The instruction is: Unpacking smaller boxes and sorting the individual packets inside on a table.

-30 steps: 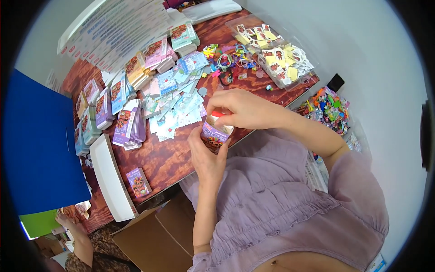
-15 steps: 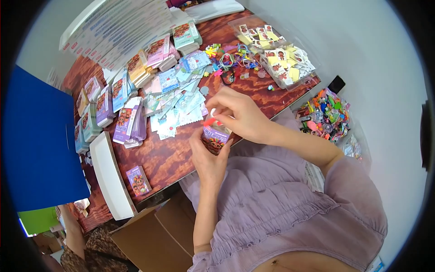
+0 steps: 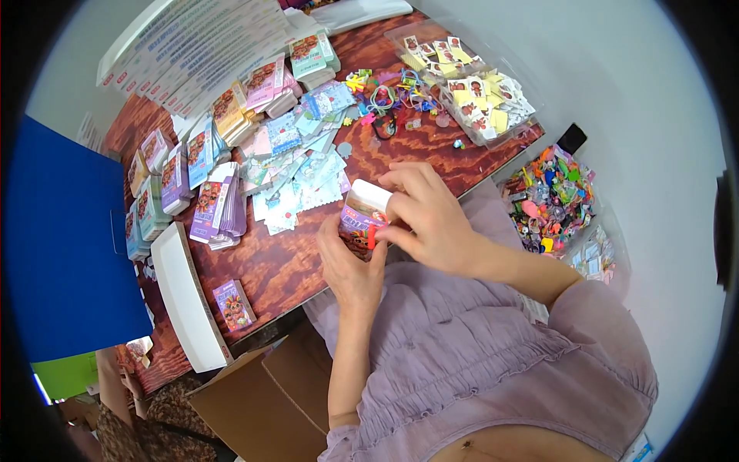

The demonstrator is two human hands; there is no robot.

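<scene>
My left hand (image 3: 350, 266) is wrapped round a small purple printed box (image 3: 356, 222), tilted over the table's near edge. Its white top flap (image 3: 371, 190) stands raised and the top is open, with something pale showing inside. Against the box's right side is my right hand (image 3: 431, 219), fingers curled. At its thumb tip is a small red piece (image 3: 372, 236), in front of the box; its kind is too small to make out. A similar purple box (image 3: 233, 305) lies closed at the table's near left.
Stacks of flattened boxes (image 3: 217, 208), loose blue-white packets (image 3: 308, 181) and colourful trinkets (image 3: 385, 104) cover the table. Clear trays of small cards (image 3: 489, 108) stand far right, above a bag of trinkets (image 3: 548, 200). A white tray (image 3: 185, 300), cardboard box (image 3: 269, 393) and another person's arm (image 3: 115, 385) are left.
My right hand has moved down and right from above the box's opening, bringing the red piece to the box's front. The white flap and opening show more now.
</scene>
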